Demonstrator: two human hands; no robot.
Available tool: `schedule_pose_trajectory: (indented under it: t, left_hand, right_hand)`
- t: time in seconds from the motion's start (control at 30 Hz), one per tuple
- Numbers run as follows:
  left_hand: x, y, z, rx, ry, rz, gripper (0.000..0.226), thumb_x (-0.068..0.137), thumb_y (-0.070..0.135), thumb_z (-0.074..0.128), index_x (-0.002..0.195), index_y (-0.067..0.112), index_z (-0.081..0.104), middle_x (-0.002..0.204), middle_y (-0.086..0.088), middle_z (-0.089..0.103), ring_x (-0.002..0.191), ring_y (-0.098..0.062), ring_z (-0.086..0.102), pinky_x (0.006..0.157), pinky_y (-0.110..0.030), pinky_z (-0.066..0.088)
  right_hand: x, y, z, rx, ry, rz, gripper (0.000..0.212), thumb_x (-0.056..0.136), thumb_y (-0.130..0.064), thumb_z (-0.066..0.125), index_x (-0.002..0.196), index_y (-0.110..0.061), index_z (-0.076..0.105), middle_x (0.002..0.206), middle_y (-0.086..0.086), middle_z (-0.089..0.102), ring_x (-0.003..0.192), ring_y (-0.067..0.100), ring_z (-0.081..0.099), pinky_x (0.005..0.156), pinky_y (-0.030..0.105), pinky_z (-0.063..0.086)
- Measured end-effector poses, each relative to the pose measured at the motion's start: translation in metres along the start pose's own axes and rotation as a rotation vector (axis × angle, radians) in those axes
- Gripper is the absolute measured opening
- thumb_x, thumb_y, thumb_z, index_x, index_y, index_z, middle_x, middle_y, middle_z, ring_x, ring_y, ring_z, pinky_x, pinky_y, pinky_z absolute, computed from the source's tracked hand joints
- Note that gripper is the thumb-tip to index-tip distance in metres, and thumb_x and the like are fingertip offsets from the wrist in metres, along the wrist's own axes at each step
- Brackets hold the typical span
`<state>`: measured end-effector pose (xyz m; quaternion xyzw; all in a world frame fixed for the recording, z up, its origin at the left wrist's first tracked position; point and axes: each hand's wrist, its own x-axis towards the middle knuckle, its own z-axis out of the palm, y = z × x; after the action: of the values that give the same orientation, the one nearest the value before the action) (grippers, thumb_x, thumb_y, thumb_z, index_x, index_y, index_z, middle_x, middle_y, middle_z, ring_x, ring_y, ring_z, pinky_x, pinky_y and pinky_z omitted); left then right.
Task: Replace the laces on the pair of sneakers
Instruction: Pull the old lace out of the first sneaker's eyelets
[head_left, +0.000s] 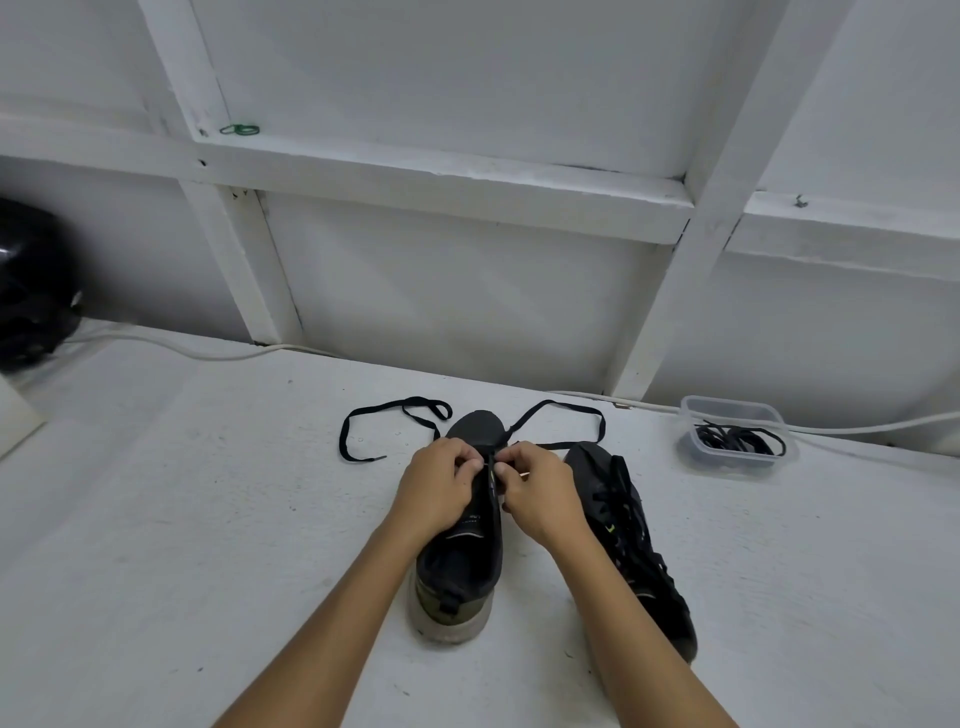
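The left hand (436, 486) and right hand (540, 491) hide the lace holes of the middle sneaker (462, 561), and a black thing (31, 280) is cut off at the left edge.

Two bare forearms, no sleeves, left hand (439, 486), right hand (543, 496), short fingernails

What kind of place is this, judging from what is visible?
Probably a plain workshop or utility room, though that is uncertain. A rough white worktable stands against a white framed panel wall, a white cable runs along its back edge, and a plastic container holds spare laces.
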<state>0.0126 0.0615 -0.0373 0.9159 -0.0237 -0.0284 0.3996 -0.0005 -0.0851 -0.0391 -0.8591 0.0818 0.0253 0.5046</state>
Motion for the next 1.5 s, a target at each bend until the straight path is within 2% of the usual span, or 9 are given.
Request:
schedule_pose_trajectory:
  t: [0.23, 0.4, 0.67, 0.93, 1.1, 1.23, 1.33, 1.4, 1.5]
  left_hand:
    - [0.001, 0.002, 0.007, 0.078, -0.001, 0.016, 0.012, 0.099, 0.022, 0.055, 0.099, 0.019, 0.066, 0.103, 0.003, 0.065, 0.099, -0.018, 0.060, 0.090, -0.044, 0.051]
    - [0.001, 0.003, 0.007, 0.065, 0.013, 0.011, 0.011, 0.098, 0.023, 0.056, 0.099, 0.021, 0.067, 0.103, 0.004, 0.066, 0.097, -0.016, 0.061, 0.089, -0.043, 0.052]
    - [-0.002, 0.000, 0.010, 0.030, 0.033, 0.019, 0.012, 0.098, 0.022, 0.057, 0.099, 0.019, 0.068, 0.102, 0.006, 0.068, 0.100, -0.017, 0.062, 0.089, -0.045, 0.052]
    - [-0.001, 0.005, 0.012, 0.133, 0.023, -0.031, 0.013, 0.099, 0.024, 0.052, 0.101, 0.022, 0.065, 0.101, 0.008, 0.065, 0.101, -0.017, 0.059, 0.089, -0.048, 0.051]
    - [-0.003, 0.000, 0.008, -0.065, 0.065, -0.006, 0.008, 0.095, 0.019, 0.064, 0.097, 0.019, 0.072, 0.096, 0.008, 0.071, 0.091, -0.011, 0.065, 0.087, -0.032, 0.054]
    - [-0.004, -0.007, 0.001, -0.173, 0.124, -0.031, 0.002, 0.091, 0.022, 0.070, 0.092, 0.024, 0.069, 0.086, 0.012, 0.068, 0.080, 0.003, 0.062, 0.069, -0.007, 0.047]
    - [-0.003, -0.020, -0.006, -0.189, 0.179, -0.092, 0.006, 0.091, 0.019, 0.069, 0.089, 0.024, 0.070, 0.084, 0.014, 0.067, 0.077, 0.002, 0.061, 0.067, -0.003, 0.044]
    - [-0.002, -0.027, -0.009, -0.149, 0.175, -0.126, 0.008, 0.091, 0.017, 0.070, 0.091, 0.023, 0.074, 0.082, 0.015, 0.068, 0.075, 0.002, 0.061, 0.072, -0.008, 0.049]
    - [-0.001, -0.030, -0.008, -0.097, 0.154, -0.105, 0.011, 0.089, 0.021, 0.073, 0.099, 0.022, 0.079, 0.085, 0.016, 0.066, 0.077, 0.005, 0.060, 0.070, -0.001, 0.040]
  right_hand:
    - [-0.003, -0.001, 0.005, 0.043, 0.047, 0.045, 0.012, 0.099, -0.014, 0.060, 0.094, -0.020, 0.070, 0.085, -0.006, 0.069, 0.081, 0.019, 0.069, 0.081, 0.043, 0.060]
    - [-0.001, -0.004, 0.005, -0.098, 0.027, 0.012, 0.012, 0.101, -0.015, 0.054, 0.094, -0.018, 0.063, 0.091, -0.001, 0.069, 0.083, 0.016, 0.064, 0.068, 0.021, 0.047]
    - [0.001, -0.006, 0.003, -0.204, -0.024, -0.021, 0.009, 0.102, -0.016, 0.050, 0.099, -0.016, 0.058, 0.096, 0.002, 0.066, 0.078, 0.012, 0.058, 0.059, 0.016, 0.040]
    - [-0.003, -0.009, 0.006, -0.222, -0.027, -0.059, 0.009, 0.102, -0.015, 0.052, 0.096, -0.015, 0.059, 0.090, 0.005, 0.068, 0.079, 0.020, 0.062, 0.069, 0.032, 0.049]
    - [0.002, -0.013, 0.003, -0.203, -0.050, -0.012, 0.009, 0.100, -0.013, 0.052, 0.096, -0.016, 0.059, 0.095, 0.005, 0.068, 0.083, 0.020, 0.063, 0.070, 0.032, 0.050]
    - [0.003, -0.015, -0.005, -0.046, 0.013, 0.103, 0.012, 0.098, -0.007, 0.046, 0.104, -0.014, 0.053, 0.099, 0.009, 0.065, 0.090, 0.029, 0.069, 0.079, 0.050, 0.059]
    - [-0.005, -0.011, -0.009, -0.047, 0.156, 0.129, 0.030, 0.095, -0.004, 0.050, 0.123, -0.016, 0.053, 0.117, 0.008, 0.059, 0.091, 0.021, 0.063, 0.078, 0.036, 0.051]
    - [-0.013, -0.009, -0.007, -0.143, 0.153, 0.115, 0.033, 0.098, -0.016, 0.054, 0.131, -0.019, 0.056, 0.131, 0.008, 0.051, 0.096, 0.021, 0.059, 0.083, 0.029, 0.042]
    - [-0.029, -0.013, -0.003, -0.133, 0.140, 0.111, 0.032, 0.097, -0.043, 0.058, 0.119, -0.020, 0.067, 0.128, 0.003, 0.053, 0.096, 0.016, 0.057, 0.083, 0.027, 0.041]
